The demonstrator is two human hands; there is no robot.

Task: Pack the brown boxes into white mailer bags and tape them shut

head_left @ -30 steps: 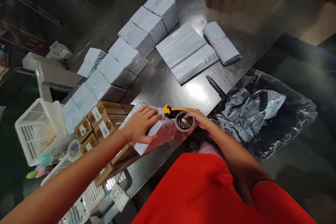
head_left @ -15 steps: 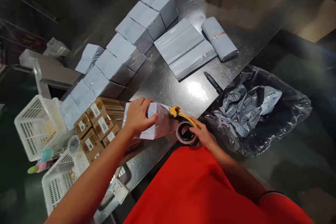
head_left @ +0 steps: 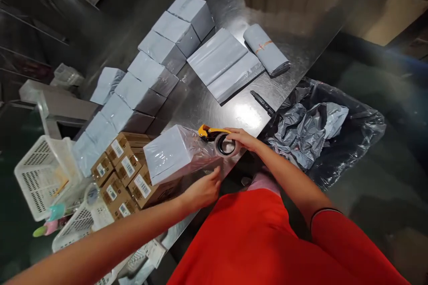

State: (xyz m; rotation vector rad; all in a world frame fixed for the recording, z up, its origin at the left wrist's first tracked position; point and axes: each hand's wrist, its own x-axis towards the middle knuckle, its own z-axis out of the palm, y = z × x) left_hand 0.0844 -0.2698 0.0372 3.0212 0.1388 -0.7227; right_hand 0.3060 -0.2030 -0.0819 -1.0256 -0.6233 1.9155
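My right hand (head_left: 243,138) grips a yellow tape dispenser (head_left: 214,132) with a roll of clear tape on it, at the table's near edge. The dispenser's head is by the plastic-covered end of a white wrapped parcel (head_left: 169,153), which lies on the table beside brown cartons. My left hand (head_left: 204,189) is closed, its fingers curled, just below and to the right of that parcel. Whatever its fingers hold, if anything, is hidden. No hand rests on the parcel's top.
Rows of white wrapped parcels (head_left: 152,69) line the table's far side. Flat grey mailing bags (head_left: 224,64), a tied roll of bags (head_left: 265,49) and a black utility knife (head_left: 262,103) lie beyond. Brown cartons (head_left: 122,169) and white baskets (head_left: 40,178) stand left; a plastic-lined bin (head_left: 364,120) stands right.
My left hand has left the parcel's top and moved down and right, closing. My right hand has brought the tape dispenser up and left, against the parcel's end. The camera view has shifted slightly.
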